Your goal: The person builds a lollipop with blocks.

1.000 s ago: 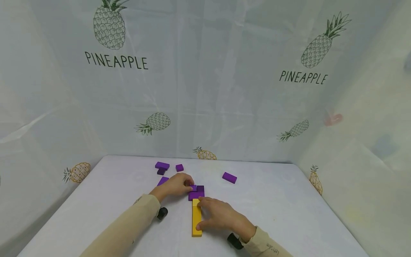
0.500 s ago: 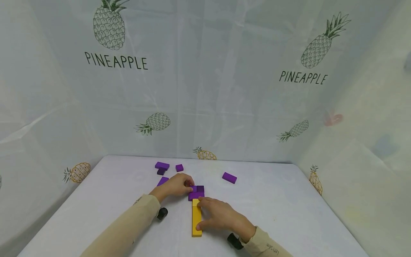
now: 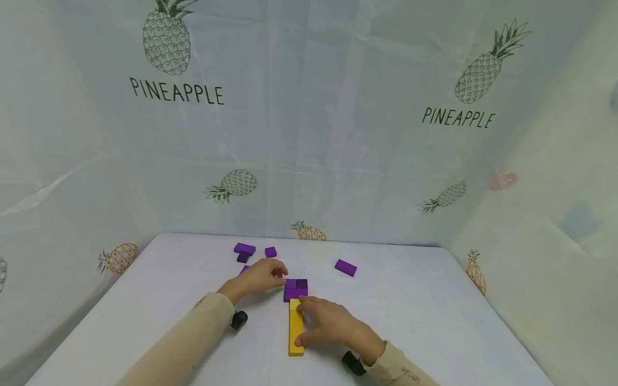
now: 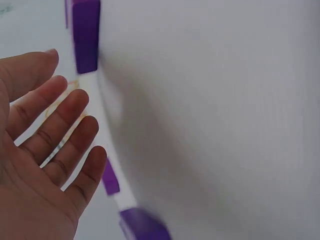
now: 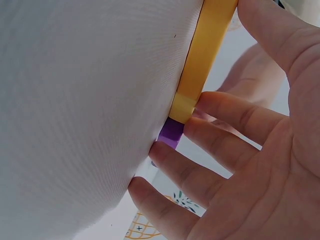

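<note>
While the right hand (image 3: 333,324) rests its fingers (image 5: 220,107) along the long yellow block (image 3: 295,327) on the white desk (image 3: 434,321), the left hand (image 3: 260,274) hangs just left of the purple cluster (image 3: 295,289), fingers relaxed and slightly spread, holding nothing. The cluster sits flush against the yellow block's far end, near the middle of the desk. Half a second ago the left fingertips were touching the cluster's near-left corner; now they have drawn back a little, leaving the purple pieces free, which suggests that piece is judged placed and the hand is free for another. The right hand has not moved, its thumb and fingers still steadying the yellow block from the right side. Loose purple blocks remain where they were: a stacked pair (image 3: 243,251), a small cube (image 3: 270,251) and a flat piece (image 3: 345,267) farther back.
</note>
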`<state>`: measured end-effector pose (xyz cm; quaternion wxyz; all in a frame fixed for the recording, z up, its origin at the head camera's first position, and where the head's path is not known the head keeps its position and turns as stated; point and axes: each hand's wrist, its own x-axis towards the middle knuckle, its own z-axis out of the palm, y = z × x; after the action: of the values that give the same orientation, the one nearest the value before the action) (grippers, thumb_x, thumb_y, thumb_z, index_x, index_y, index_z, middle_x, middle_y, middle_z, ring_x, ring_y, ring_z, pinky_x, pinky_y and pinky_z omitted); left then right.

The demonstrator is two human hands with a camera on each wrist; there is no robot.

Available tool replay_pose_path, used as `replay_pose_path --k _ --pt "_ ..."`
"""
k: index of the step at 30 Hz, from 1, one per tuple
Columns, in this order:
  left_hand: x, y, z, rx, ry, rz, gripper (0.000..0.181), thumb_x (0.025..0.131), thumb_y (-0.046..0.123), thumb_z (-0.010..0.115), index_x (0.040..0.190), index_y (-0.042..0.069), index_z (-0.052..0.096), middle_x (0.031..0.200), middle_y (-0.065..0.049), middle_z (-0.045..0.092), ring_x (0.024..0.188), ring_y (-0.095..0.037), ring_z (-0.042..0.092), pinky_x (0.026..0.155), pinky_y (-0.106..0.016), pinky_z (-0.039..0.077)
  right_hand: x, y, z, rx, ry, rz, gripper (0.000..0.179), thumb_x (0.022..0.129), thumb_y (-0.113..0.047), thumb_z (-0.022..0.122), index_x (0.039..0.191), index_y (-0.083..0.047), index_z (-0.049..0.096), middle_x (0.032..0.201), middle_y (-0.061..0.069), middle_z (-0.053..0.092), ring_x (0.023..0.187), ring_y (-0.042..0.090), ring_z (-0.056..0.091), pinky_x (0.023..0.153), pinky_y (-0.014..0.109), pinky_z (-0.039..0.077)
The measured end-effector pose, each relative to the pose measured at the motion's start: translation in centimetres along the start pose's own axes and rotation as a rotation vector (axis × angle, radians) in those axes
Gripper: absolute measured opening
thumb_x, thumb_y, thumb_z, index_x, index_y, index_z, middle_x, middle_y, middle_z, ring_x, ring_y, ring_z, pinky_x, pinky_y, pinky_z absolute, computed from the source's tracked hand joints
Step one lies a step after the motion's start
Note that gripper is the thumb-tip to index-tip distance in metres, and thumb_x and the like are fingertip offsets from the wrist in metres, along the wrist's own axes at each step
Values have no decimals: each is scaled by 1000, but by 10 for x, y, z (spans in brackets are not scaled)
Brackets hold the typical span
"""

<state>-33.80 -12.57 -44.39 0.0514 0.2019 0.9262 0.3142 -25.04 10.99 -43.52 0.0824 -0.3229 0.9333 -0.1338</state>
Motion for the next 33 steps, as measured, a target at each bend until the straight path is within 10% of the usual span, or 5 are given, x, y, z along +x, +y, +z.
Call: replay_pose_path --k 14,22,33 --pt "-34 -36 -38 146 127 74 31 82 15 78 111 7 69 115 -7 62 118 -33 51 105 -50 38 -1 3 0 -8 -1 2 72 77 -65 70 131 -19 59 145 -1 48 132 20 44 105 44 40" --pt "-45 -45 -50 264 120 151 45 75 18 82 115 4 67 119 -12 58 114 -35 51 99 -52 41 -2 1 0 -18 9 -12 71 78 -63 70 132 -19 59 146 0 47 133 21 44 105 43 40" --pt "-52 -55 -48 256 82 96 46 78 12 82 119 2 65 125 -17 59 122 -42 48 103 -55 37 -2 0 0 19 -16 20 70 77 -64 71 131 -22 59 145 -3 48 132 19 44 105 44 40"
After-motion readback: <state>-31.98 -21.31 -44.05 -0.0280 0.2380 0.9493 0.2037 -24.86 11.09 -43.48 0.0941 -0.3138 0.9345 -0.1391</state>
